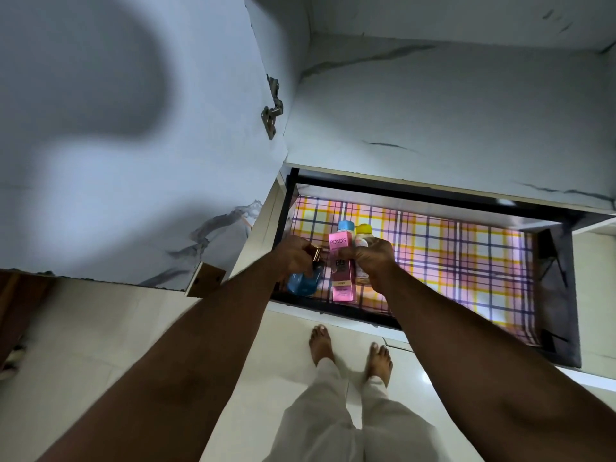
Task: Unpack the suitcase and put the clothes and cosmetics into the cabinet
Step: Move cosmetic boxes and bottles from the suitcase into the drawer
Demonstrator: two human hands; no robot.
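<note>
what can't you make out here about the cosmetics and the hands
- Blue bottle, head view: upper part covered by the left hand.
- Yellow-capped bottle: label hidden by the right hand.
- Blue-capped item: body behind the pink Pond's box.
- Small print on the box: too small.
- Suitcase: out of frame.

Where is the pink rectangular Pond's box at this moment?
In the head view, the pink rectangular Pond's box is over the checked-lined drawer, near its left end, between the left hand holding a blue glass bottle and the right hand.
</note>
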